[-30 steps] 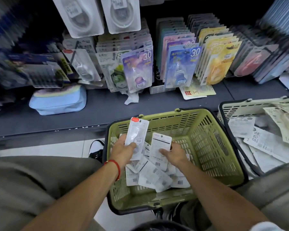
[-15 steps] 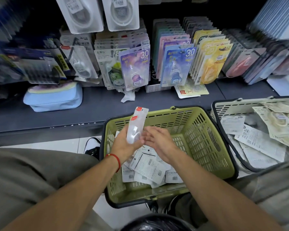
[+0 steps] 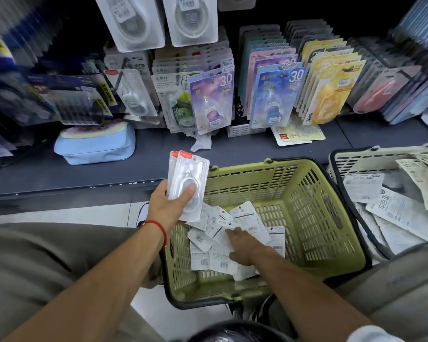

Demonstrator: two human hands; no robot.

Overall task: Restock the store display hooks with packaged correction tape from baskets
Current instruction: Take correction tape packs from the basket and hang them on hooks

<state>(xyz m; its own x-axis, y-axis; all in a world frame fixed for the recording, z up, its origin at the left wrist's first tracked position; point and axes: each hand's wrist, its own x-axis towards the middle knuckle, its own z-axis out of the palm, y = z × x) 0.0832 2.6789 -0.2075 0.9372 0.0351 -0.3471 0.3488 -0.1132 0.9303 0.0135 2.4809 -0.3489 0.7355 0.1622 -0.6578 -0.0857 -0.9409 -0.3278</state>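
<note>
My left hand [image 3: 169,206] grips a small stack of clear correction tape packs [image 3: 187,178] with red tops, held upright over the left rim of the green basket [image 3: 307,218]. My right hand [image 3: 246,245] reaches down into that basket, fingers resting on the loose white packs [image 3: 213,257] lying face down on its bottom. Above, hanging rows of correction tape [image 3: 210,99] fill the display hooks.
A white basket [image 3: 356,159] with more packs stands at the right. On the dark shelf [image 3: 59,174] lie a light blue pouch [image 3: 94,144] and a loose yellow card [image 3: 299,134]. Two large clear packs [image 3: 190,18] hang overhead. My knees flank the green basket.
My right hand left the packs in my left hand and dropped back into the green basket. The left hand now holds a thicker stack, turned face-on.
</note>
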